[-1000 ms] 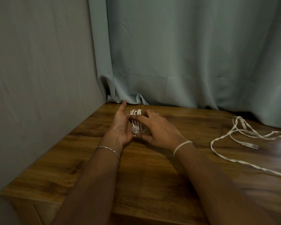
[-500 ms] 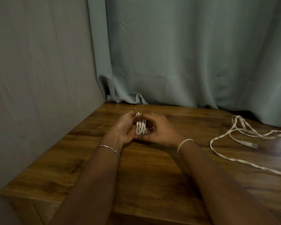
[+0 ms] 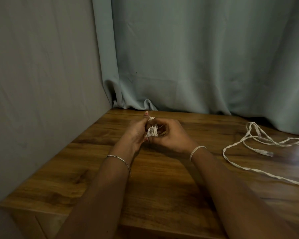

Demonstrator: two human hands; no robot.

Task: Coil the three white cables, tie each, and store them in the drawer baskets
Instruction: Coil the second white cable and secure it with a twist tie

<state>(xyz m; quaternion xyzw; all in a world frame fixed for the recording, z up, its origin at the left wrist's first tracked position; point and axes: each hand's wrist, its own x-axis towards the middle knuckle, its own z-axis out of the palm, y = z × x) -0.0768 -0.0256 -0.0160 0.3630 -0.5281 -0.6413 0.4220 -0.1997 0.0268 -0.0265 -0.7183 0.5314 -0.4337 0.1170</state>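
left hand (image 3: 136, 133) and right hand (image 3: 172, 137) both clench the cable coil (image 3: 152, 132); a slack grip would let the loops spring apart (no tie visible).

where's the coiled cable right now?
Head view, left of centre: the coiled cable is held between the left hand and right hand over the wooden table, well left of the loose cable.

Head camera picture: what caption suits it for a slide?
Left hand and right hand grip a coiled white cable over a wooden tabletop; loose white cables lie at right.
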